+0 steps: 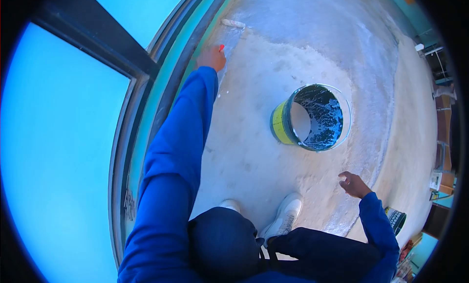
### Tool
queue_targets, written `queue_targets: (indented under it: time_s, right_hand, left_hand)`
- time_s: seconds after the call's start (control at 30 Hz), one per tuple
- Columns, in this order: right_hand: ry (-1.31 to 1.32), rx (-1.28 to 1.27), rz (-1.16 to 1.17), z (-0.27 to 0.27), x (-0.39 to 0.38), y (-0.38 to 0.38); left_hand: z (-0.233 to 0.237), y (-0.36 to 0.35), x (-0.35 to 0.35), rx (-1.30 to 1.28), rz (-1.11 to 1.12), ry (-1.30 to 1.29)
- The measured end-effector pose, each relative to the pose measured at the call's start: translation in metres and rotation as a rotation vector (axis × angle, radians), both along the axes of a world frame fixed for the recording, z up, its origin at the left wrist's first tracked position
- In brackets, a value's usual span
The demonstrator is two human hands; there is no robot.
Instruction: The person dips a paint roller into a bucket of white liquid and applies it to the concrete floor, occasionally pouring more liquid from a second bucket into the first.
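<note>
My left hand (211, 58) reaches far forward beside the window frame, its fingers wrapped round a paint roller, whose red handle end shows at the fist. The pale roller sleeve (233, 23) lies against the floor just beyond, where the surface looks wet. My right hand (354, 184) hangs at the right over the floor, fingers loosely bent and apart, with nothing in it. Between the hands, closer to the right one, stands a dark bucket (281, 122) with a yellow label and a wire handle. Whitish liquid (300, 120) is inside, and splashes coat its inner wall.
Along the left runs a dark window frame (139, 104) with blue panes. My white shoes (288, 212) stand on the pale floor (244, 156). A second, smaller-looking bucket (395, 219) is at the lower right. Assorted objects line the far right edge.
</note>
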State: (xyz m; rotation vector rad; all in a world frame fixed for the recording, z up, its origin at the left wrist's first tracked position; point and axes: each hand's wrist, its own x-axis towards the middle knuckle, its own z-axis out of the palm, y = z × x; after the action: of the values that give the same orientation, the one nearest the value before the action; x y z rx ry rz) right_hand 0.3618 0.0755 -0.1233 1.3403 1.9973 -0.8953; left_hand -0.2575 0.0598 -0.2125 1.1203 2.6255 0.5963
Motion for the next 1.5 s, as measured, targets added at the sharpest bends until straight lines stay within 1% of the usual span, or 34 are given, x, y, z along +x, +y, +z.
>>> queue_targets:
  time_s: [0.07,0.17,0.27,0.37,0.47,0.53,0.6,0.67,0.73,0.83,0.97,1.0,1.07,1.13,1.17,1.27,1.37,1.5]
  right_hand:
    - [-0.013,-0.006,-0.008,0.001,0.002,-0.003]
    - [-0.011,-0.015,-0.01,0.001,0.004,-0.009]
    - [-0.002,-0.022,0.001,0.001,0.001,-0.014]
    - [0.025,0.005,0.043,0.002,-0.002,-0.009]
    - [0.056,0.051,0.075,0.002,-0.012,-0.003]
    - [0.076,0.041,0.107,0.003,-0.022,0.001]
    - [0.076,0.023,0.125,0.005,-0.033,-0.002]
    - [0.067,0.03,0.146,0.008,-0.048,0.002]
    - [0.053,0.029,0.194,0.009,-0.059,0.008]
    - [0.049,0.041,0.25,0.005,-0.068,0.018]
    - [0.028,0.026,0.257,0.013,-0.096,0.021]
    - [0.075,0.035,0.27,0.008,-0.095,0.023]
    - [0.079,0.019,0.263,0.01,-0.1,0.019]
    - [0.086,0.011,0.257,0.01,-0.104,0.018]
    - [0.088,0.009,0.255,0.011,-0.104,0.017]
    - [0.074,-0.007,0.248,0.009,-0.095,0.014]
    - [0.078,-0.016,0.25,0.001,-0.084,0.02]
    - [0.073,0.0,0.238,0.007,-0.085,0.02]
  left_hand:
    - [0.006,0.027,-0.01,0.017,-0.014,-0.025]
    - [-0.021,0.059,-0.031,-0.012,0.037,-0.011]
    - [-0.01,0.05,-0.022,-0.004,0.028,-0.029]
    - [-0.018,0.018,-0.016,0.058,-0.039,-0.037]
    - [0.01,-0.056,0.019,0.055,0.008,-0.072]
    - [0.006,-0.117,0.04,0.061,0.065,-0.092]
    - [0.0,-0.187,0.063,0.103,0.028,-0.072]
    - [0.007,-0.249,0.092,0.021,0.106,-0.115]
    - [0.014,-0.305,0.115,0.004,0.147,-0.17]
    - [0.02,-0.378,0.146,-0.031,0.186,-0.182]
    - [0.039,-0.452,0.187,-0.035,0.222,-0.168]
    - [0.047,-0.465,0.196,-0.05,0.242,-0.205]
    - [0.062,-0.487,0.211,-0.074,0.284,-0.271]
    - [0.066,-0.508,0.224,0.013,0.308,-0.312]
    - [0.065,-0.514,0.227,0.055,0.317,-0.335]
    - [0.058,-0.514,0.223,0.027,0.317,-0.352]
    - [0.065,-0.469,0.2,-0.042,0.27,-0.304]
    - [0.05,-0.432,0.172,-0.029,0.218,-0.314]
